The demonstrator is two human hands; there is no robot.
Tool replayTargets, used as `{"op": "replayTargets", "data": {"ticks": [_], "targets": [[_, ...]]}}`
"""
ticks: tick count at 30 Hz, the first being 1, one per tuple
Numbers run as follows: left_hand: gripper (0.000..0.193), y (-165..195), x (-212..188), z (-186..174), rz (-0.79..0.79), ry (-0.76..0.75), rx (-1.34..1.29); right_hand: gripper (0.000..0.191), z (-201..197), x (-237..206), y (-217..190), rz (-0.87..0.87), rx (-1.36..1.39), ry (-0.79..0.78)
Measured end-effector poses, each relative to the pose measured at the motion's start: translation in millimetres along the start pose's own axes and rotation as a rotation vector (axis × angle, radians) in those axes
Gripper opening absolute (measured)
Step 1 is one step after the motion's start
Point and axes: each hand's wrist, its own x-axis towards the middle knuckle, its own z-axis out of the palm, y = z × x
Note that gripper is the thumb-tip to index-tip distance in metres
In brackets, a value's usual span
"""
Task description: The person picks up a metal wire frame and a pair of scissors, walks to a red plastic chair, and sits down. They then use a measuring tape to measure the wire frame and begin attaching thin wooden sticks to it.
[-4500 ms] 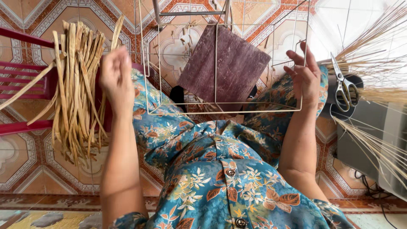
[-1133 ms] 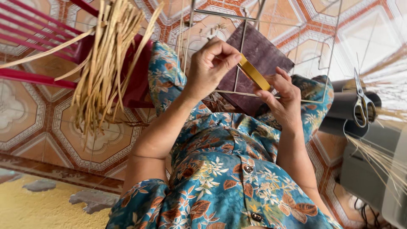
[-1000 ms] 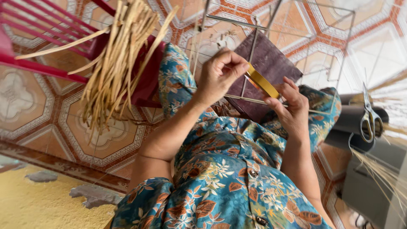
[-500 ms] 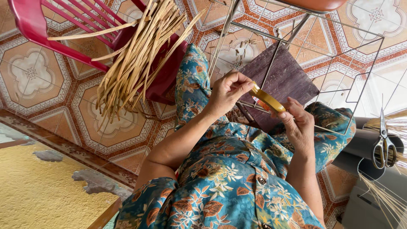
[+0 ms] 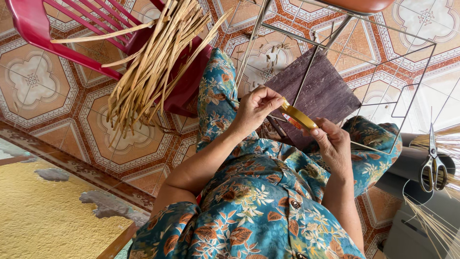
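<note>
My left hand point(image 5: 256, 108) and my right hand point(image 5: 332, 142) both pinch a flat yellow fibre strip point(image 5: 299, 115), one at each end, just above my lap. The strip lies against the lower bar of a thin wire frame point(image 5: 345, 36) that stands in front of my knees. Behind the frame a dark purple woven panel point(image 5: 318, 93) rests on the floor. A bundle of dried straw-coloured strips point(image 5: 153, 67) hangs over a red plastic chair point(image 5: 72, 33) to my left.
Scissors point(image 5: 433, 168) lie on a dark rolled mat point(image 5: 407, 165) at the right, beside loose thin straw stalks point(image 5: 438, 228). Patterned orange floor tiles point(image 5: 52, 91) surround me. A step edge and yellow floor point(image 5: 43, 216) lie at the lower left.
My left hand left the straw bundle and came to the frame, where both hands took hold of a yellow strip. The view has swung so the chair and bundle sit higher left.
</note>
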Motion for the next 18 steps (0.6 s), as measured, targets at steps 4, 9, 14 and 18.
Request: {"op": "replayTargets", "data": {"ticks": [4,9,14,18], "targets": [[0.010,-5.1,-3.6,-0.3,-0.009,0.014,-0.013,0.035,-1.7,-0.7,1.0,0.014,-0.022,-0.013],[0.010,-9.7,-7.1,-0.5,-0.042,0.032,-0.005,0.037,-2.3,-1.1,1.7,0.069,-0.032,-0.027],[0.011,-9.6,-6.9,-0.7,-0.056,0.029,-0.009,0.038,-1.7,-0.3,-0.9,0.080,-0.045,-0.024],[0.012,-8.5,-7.6,-0.3,-0.053,0.025,-0.017,0.037,-1.8,-2.2,-2.4,0.088,-0.002,-0.027]]}}
